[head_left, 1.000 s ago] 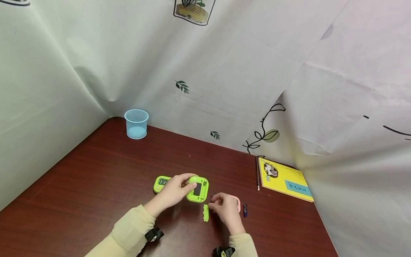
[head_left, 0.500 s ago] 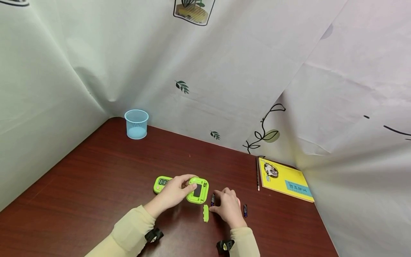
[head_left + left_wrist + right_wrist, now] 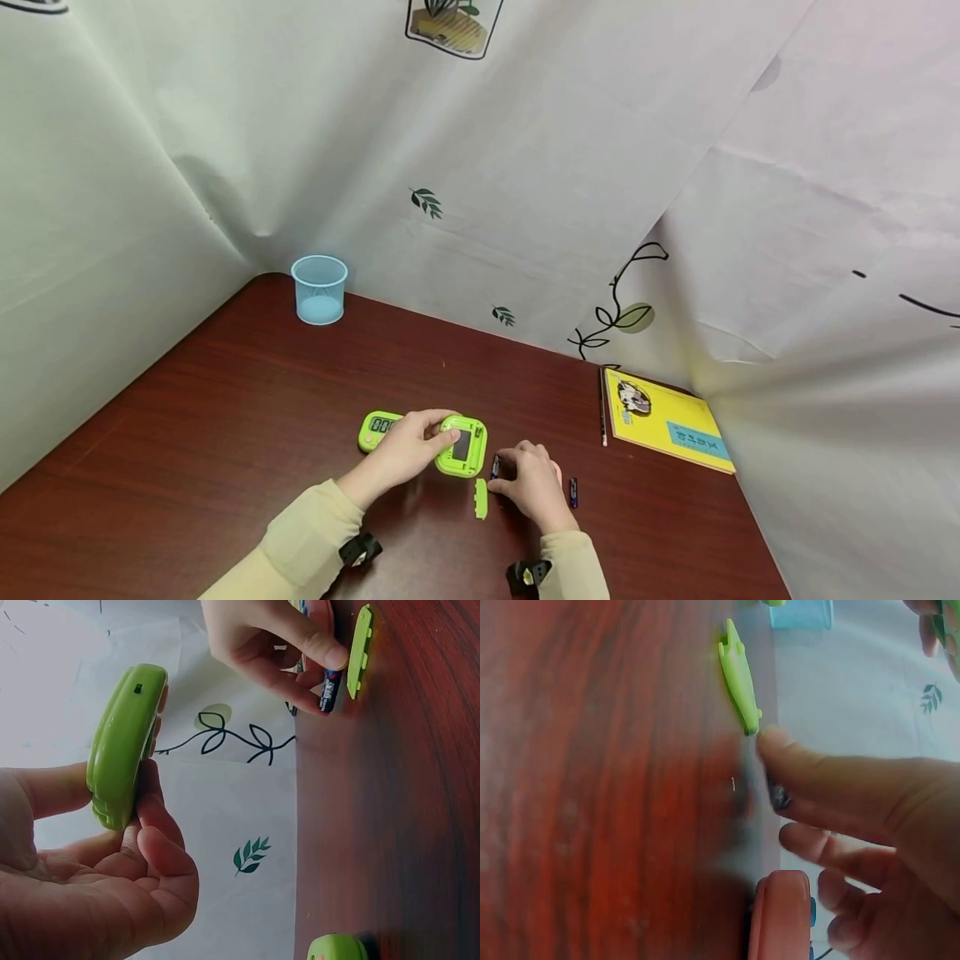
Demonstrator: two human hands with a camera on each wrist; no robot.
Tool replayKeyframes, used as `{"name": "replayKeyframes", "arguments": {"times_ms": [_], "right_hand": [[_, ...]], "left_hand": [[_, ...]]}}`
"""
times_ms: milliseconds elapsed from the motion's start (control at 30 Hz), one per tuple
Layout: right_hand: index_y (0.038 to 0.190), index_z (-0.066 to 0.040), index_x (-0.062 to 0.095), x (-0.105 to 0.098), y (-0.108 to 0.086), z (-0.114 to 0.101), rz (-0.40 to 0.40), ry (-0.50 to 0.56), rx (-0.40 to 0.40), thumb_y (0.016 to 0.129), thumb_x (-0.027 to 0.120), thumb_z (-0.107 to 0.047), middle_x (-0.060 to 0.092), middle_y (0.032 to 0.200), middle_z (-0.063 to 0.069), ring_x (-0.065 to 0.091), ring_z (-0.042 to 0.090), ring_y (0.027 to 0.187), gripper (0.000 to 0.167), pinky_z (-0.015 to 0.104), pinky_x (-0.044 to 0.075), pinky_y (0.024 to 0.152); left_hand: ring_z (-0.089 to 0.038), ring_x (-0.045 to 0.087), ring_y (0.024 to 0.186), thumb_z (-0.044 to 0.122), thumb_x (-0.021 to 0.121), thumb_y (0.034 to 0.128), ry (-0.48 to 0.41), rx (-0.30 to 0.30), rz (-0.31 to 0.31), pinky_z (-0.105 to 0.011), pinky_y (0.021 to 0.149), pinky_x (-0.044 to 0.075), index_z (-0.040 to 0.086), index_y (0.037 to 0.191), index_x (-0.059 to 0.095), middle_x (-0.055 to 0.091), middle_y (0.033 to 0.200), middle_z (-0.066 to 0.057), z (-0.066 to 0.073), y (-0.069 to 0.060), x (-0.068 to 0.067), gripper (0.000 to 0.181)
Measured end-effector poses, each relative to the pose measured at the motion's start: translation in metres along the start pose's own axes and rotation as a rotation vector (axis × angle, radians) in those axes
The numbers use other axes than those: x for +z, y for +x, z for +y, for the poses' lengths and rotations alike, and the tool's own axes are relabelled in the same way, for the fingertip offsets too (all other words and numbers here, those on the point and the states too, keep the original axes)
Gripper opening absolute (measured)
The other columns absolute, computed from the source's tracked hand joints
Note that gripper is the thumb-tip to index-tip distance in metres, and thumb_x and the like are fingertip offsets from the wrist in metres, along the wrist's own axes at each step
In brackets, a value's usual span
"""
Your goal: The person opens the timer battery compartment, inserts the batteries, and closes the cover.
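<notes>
My left hand [image 3: 405,448] holds a green digital timer [image 3: 126,746] off the table between thumb and fingers. Its back faces the head camera, with a battery compartment uncovered at the right side. My right hand [image 3: 534,483] is low over the table, pinching a dark AAA-type battery [image 3: 330,691] between thumb and forefinger. Just left of the right thumb lies the green battery cover [image 3: 481,498]. A pink timer [image 3: 780,915] sits beside the right hand, mostly hidden by it in the head view. Partly behind the left hand is a second green timer [image 3: 375,429], display up.
Another dark battery [image 3: 573,492] lies right of the right hand. A yellow book [image 3: 667,421] and a pencil [image 3: 603,408] lie at the back right. The blue basket [image 3: 319,290] stands in the far left corner. Patterned cloth [image 3: 480,183] hangs behind the table.
The right hand's thumb and forefinger have parted around the battery and now sit at it, the battery turning slightly. The left hand and its timer have barely moved.
</notes>
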State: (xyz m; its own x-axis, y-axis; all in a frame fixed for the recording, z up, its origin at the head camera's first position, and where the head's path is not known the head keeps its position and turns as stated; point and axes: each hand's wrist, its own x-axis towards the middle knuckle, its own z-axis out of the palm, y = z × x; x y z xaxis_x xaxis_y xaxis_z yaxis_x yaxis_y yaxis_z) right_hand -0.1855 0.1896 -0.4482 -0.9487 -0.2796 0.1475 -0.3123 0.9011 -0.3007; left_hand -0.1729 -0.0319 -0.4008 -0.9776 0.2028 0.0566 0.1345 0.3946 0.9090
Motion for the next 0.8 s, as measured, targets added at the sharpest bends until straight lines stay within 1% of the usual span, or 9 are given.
{"name": "replayKeyframes", "arguments": {"times_ms": [167, 367, 433, 500, 567, 633, 800], "right_hand": [[0.104, -0.013, 0.072, -0.001, -0.001, 0.000, 0.041, 0.051, -0.038, 0.069, 0.083, -0.036, 0.062, 0.090, -0.003, 0.052, 0.017, 0.085, 0.043, 0.041, 0.044, 0.070], [0.108, -0.016, 0.071, -0.007, -0.005, -0.003, 0.091, 0.128, -0.096, 0.071, 0.082, -0.040, 0.063, 0.093, -0.009, 0.051, 0.008, 0.085, 0.045, 0.034, 0.044, 0.069], [0.109, -0.017, 0.071, -0.010, -0.007, -0.005, 0.113, 0.152, -0.109, 0.071, 0.082, -0.040, 0.063, 0.093, -0.011, 0.050, 0.006, 0.084, 0.045, 0.033, 0.044, 0.070], [0.109, -0.019, 0.071, -0.013, -0.009, -0.007, 0.133, 0.180, -0.121, 0.071, 0.082, -0.039, 0.063, 0.094, -0.013, 0.050, 0.005, 0.085, 0.045, 0.035, 0.044, 0.074], [0.109, -0.020, 0.071, -0.015, -0.010, -0.009, 0.150, 0.212, -0.131, 0.070, 0.083, -0.037, 0.063, 0.094, -0.014, 0.050, 0.004, 0.086, 0.045, 0.036, 0.044, 0.077], [0.108, -0.020, 0.071, -0.017, -0.011, -0.010, 0.167, 0.253, -0.141, 0.069, 0.084, -0.034, 0.063, 0.094, -0.014, 0.051, 0.004, 0.087, 0.044, 0.034, 0.045, 0.077], [0.107, -0.018, 0.072, -0.022, -0.012, -0.014, 0.191, 0.344, -0.151, 0.068, 0.086, -0.028, 0.064, 0.093, -0.014, 0.052, 0.010, 0.082, 0.043, 0.029, 0.046, 0.066]], "left_hand": [[-0.015, 0.057, 0.085, 0.016, 0.063, 0.0912, 0.003, -0.009, 0.006, -0.031, 0.073, 0.046, 0.002, 0.122, 0.063, 0.067, 0.106, -0.008, 0.000, 0.000, 0.001, 0.034], [-0.020, 0.061, 0.096, 0.017, 0.063, 0.0914, 0.003, -0.012, 0.007, -0.037, 0.078, 0.049, 0.002, 0.122, 0.063, 0.067, 0.112, -0.010, -0.001, 0.000, 0.003, 0.034], [-0.022, 0.061, 0.099, 0.017, 0.063, 0.0914, -0.001, -0.010, 0.006, -0.039, 0.081, 0.049, 0.002, 0.121, 0.064, 0.067, 0.112, -0.010, -0.002, 0.000, 0.004, 0.034], [-0.024, 0.062, 0.103, 0.017, 0.063, 0.0912, -0.003, -0.009, 0.007, -0.041, 0.084, 0.049, 0.002, 0.121, 0.064, 0.067, 0.113, -0.011, -0.002, 0.000, 0.004, 0.033], [-0.025, 0.062, 0.103, 0.017, 0.064, 0.0909, -0.001, -0.012, 0.008, -0.041, 0.084, 0.049, 0.002, 0.120, 0.064, 0.067, 0.113, -0.011, -0.003, 0.000, 0.004, 0.033], [-0.024, 0.062, 0.102, 0.018, 0.064, 0.0906, 0.003, -0.012, 0.006, -0.040, 0.082, 0.049, 0.001, 0.119, 0.065, 0.067, 0.112, -0.011, -0.003, 0.000, 0.004, 0.033], [-0.019, 0.061, 0.092, 0.017, 0.064, 0.0903, 0.012, 0.005, 0.004, -0.033, 0.075, 0.048, -0.001, 0.118, 0.065, 0.068, 0.108, -0.011, -0.005, 0.002, 0.004, 0.033]]}}
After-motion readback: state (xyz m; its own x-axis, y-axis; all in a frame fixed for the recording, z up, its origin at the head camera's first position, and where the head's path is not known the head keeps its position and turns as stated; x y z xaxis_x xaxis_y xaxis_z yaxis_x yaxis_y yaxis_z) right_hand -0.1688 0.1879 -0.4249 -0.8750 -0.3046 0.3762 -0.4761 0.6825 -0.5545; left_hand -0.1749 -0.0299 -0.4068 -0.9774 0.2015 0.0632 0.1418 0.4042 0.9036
